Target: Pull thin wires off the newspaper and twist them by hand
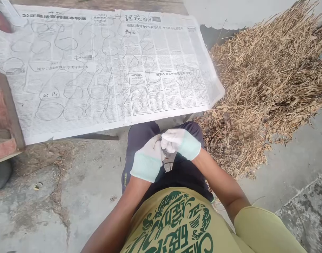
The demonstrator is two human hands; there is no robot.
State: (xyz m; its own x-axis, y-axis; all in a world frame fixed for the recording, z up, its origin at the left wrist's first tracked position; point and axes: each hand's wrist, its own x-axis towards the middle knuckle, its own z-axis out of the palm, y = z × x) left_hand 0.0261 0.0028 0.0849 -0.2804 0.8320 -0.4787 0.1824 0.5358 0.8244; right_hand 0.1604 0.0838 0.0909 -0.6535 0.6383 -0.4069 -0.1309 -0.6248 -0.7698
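Observation:
Above my lap, my left hand (150, 153) and my right hand (176, 141) meet, both in white gloves with mint cuffs. Their fingers are closed in a pinch around a thin, shiny, needle-like piece (159, 137), which shows as a short line between the fingertips. Its exact kind is too small to tell. In front of my knees, a newspaper sheet (110, 79) covers the table. Spread over it lie several thin dark loops (66, 43), like wire or thread, some in wavy chains. A tangled bunch of the same strands (191, 82) lies near the sheet's right end.
A heap of dry stalks and leaves (268, 80) fills the floor on the right. At the left edge stands a reddish wooden frame (14, 116) beside the newspaper. A tool with a red handle (1, 20) lies top left. A small metal ring (38, 186) is on the concrete floor.

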